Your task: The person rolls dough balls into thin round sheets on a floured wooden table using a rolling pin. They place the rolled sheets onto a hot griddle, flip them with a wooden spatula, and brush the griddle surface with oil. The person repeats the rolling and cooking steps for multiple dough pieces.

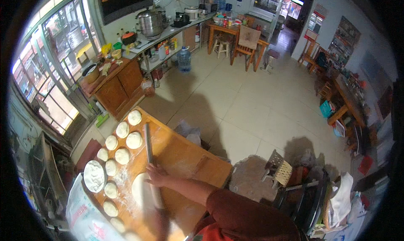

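Note:
A long rolling pin (147, 146) lies across a flattened sheet of dough (138, 189) on a floury wooden board (181, 157). My right hand (157, 176), on an arm in a dark red-brown sleeve, grips the pin around its middle. Lower down, my left hand (162, 221) is at the pin's near part, smeared by motion, so its fingers do not show clearly. Several round dough pieces (122, 156) stand in rows along the board's left side. A round bowl of white flour (95, 176) sits at the left edge.
A white plastic bag (84, 209) with printing stands by the board's near left corner. Beyond are a wooden cabinet (120, 87), a counter with a large steel pot (149, 23), and a blue water jug (184, 59). A small woven-seat chair (280, 170) stands at right.

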{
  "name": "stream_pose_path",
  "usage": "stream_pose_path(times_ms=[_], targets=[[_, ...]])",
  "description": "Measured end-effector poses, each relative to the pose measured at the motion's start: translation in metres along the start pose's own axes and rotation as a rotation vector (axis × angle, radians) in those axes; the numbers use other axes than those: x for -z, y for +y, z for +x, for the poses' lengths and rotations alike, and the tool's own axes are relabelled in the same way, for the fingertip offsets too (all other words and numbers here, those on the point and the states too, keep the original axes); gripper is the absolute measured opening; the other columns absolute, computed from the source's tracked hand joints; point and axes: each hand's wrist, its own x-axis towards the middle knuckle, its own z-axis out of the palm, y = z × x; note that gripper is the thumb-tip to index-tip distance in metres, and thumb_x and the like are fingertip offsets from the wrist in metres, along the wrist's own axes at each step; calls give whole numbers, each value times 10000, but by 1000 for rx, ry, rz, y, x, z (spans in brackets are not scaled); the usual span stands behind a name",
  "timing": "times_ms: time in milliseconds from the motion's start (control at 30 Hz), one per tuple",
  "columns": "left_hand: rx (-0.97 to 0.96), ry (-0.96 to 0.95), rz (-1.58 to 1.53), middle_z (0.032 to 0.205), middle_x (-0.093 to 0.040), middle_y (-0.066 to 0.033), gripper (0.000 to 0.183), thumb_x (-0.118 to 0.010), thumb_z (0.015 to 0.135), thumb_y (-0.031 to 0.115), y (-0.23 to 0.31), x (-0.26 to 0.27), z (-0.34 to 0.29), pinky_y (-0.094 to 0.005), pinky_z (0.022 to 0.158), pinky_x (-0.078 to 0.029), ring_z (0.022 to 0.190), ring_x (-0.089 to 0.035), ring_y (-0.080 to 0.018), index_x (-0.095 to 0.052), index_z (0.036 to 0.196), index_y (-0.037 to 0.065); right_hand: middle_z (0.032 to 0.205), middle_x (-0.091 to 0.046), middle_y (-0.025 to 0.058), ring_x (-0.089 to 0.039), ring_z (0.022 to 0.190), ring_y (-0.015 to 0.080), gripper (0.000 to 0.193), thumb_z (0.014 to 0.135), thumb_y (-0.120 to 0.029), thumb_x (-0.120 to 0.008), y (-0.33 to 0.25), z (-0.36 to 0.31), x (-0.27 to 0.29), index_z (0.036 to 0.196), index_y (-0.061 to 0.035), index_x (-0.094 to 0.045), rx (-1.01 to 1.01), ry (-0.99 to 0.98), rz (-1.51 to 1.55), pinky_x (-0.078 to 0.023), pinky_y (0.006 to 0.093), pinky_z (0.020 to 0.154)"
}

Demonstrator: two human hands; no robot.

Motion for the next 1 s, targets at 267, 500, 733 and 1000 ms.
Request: stream_pose_path(times_ms=[267, 500, 733, 1000], targets=[[-155, -288, -580, 1298, -568, -214, 593, -707, 897, 114, 115, -98, -24, -444, 1017, -435, 1225, -527, -299, -417, 1405, 14, 1472, -446, 199, -414, 1362, 357, 516, 1014, -447, -476, 119, -122, -10, 1343, -53, -522, -534, 188, 1003, -319, 533, 1128], [-269, -208, -286, 1202, -573, -186, 492, -688, 914, 161, 100, -125, 9, -422, 920, -447, 1108, -521, -274, -458, 1326, 23, 1372, -520, 217, -467, 1285, 380, 474, 987, -448, -495, 135, -151, -41, 1189, -32, -594, -479, 244, 938, -348, 535, 1102], [-360, -167, -144, 1105, -578, -157, 400, -669, 930, 208, 55, -104, 75, -400, 824, -459, 991, -516, -249, -498, 1246, 31, 1272, -594, 235, -520, 1209, 404, 470, 959, -449, -514, 78, -67, -117, 1036, -11, -665, -148, 234, 480, -376, 537, 1075], [-376, 44, 42, 995, -583, -124, 319, -648, 949, 261, -99, -38, 186, -376, 713, -473, 858, -510, -220, -545, 1155, 40, 1226, -618, 242, -544, 1161, 402, 467, 944, -430, -528, 34, 10, -119, 996, 8, -683, -143, 398, 376, -380, 545, 1059]])
